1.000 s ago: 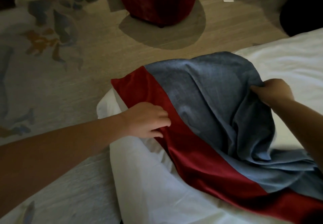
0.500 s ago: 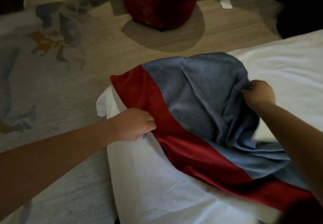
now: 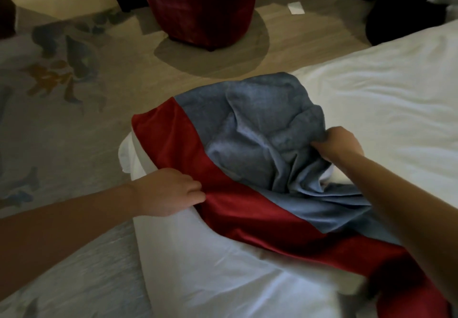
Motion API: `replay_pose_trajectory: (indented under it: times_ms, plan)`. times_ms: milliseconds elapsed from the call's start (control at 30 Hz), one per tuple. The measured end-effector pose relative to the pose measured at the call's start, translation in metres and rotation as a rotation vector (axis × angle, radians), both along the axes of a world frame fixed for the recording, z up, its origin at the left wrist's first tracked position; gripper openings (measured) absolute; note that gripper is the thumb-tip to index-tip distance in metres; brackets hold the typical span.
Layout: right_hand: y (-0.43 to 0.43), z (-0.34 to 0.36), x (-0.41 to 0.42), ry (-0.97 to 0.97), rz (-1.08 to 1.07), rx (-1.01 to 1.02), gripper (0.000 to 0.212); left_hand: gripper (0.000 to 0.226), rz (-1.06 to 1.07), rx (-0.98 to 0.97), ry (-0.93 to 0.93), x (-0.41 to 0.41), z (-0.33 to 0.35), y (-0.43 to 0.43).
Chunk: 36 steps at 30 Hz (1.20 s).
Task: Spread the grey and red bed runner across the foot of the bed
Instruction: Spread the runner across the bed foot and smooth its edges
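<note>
The grey and red bed runner point(image 3: 247, 144) lies bunched over the near corner of the white bed point(image 3: 386, 94). Its red band runs along the corner's edge and its grey part is crumpled into folds. My left hand point(image 3: 171, 192) pinches the red band's edge at the corner. My right hand point(image 3: 334, 145) is closed on a fold of the grey cloth farther onto the mattress. The runner's far end trails off under my right forearm toward the lower right.
A round red ottoman point(image 3: 200, 7) stands on the patterned carpet point(image 3: 62, 94) beyond the bed corner. A small white paper point(image 3: 296, 8) lies on the floor near it. A dark object point(image 3: 396, 7) sits at the upper right by the bed's far side.
My right hand has pulled the grey cloth back toward me, bunching it more. My left hand has slid down the red edge toward me.
</note>
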State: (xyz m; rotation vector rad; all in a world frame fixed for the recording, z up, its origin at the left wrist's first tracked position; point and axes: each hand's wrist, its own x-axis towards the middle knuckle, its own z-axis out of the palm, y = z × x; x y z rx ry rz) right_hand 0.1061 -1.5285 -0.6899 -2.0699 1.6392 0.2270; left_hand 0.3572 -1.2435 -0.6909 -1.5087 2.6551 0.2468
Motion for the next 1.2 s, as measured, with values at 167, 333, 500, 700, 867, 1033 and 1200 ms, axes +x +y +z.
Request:
replay_pose_trajectory:
  times_ms: [167,333,500,700,867,1033,1200]
  plan:
    - [-0.030,0.012,-0.014,-0.060,-0.112,-0.154,0.024,0.019,0.041,0.103,-0.047,0.000,-0.003,0.008]
    - [0.006,0.021,-0.009,-0.031,0.053,-0.386,0.039,0.018,0.093,0.177,-0.019,-0.016,0.009,0.007]
    - [0.074,0.044,-0.025,-0.288,0.537,-0.491,0.018,0.047,0.038,0.062,0.094,-0.073,0.020,-0.007]
    - [0.160,0.034,-0.063,0.064,1.051,-0.043,0.051,0.016,0.007,0.213,-0.129,-0.141,-0.001,-0.011]
    - [0.196,0.013,-0.080,0.180,0.972,0.018,0.023,0.017,0.098,0.236,-0.075,-0.149,-0.004,0.003]
    - [0.266,0.018,-0.082,-0.098,0.901,0.336,0.023,0.006,-0.054,0.452,-0.135,-0.144,0.001,0.034]
    - [0.268,0.026,-0.070,-0.096,0.844,0.165,0.027,0.014,0.002,0.449,-0.084,-0.136,0.007,0.043]
